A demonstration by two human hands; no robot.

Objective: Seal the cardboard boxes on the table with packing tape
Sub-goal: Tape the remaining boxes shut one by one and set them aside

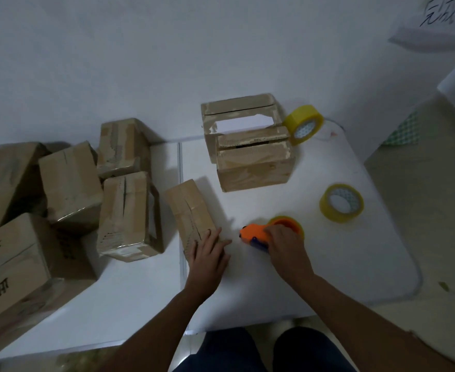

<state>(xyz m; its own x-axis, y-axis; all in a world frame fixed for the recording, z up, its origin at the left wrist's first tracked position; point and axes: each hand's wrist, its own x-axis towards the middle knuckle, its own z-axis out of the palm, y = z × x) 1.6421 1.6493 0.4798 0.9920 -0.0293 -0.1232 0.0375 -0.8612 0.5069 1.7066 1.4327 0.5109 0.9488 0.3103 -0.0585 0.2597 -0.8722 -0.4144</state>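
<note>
Dark trouser knees (pixel 261 353) sit at the bottom edge, and above them two bare forearms reach onto the white table (pixel 328 264). Left hand (pixel 210 251) lies with fingers straight and spread, pressing flat on the near end of a small brown cardboard box (pixel 187 208) whose top seam looks unsealed. Right hand (pixel 284 244) is curled round an orange plastic tape dispenser (pixel 258 232) loaded with a yellowish roll, resting on the table just right of that box. To do this step well, I judge the left hand should pin both flaps closed while the dispenser starts over the near edge and runs straight along the seam. Two spare yellow tape rolls (pixel 341 202) lie further right. Handwritten characters mark a larger brown carton (pixel 9 264) at far left and a white sheet (pixel 446 14) on the wall, neither clearly readable.
</note>
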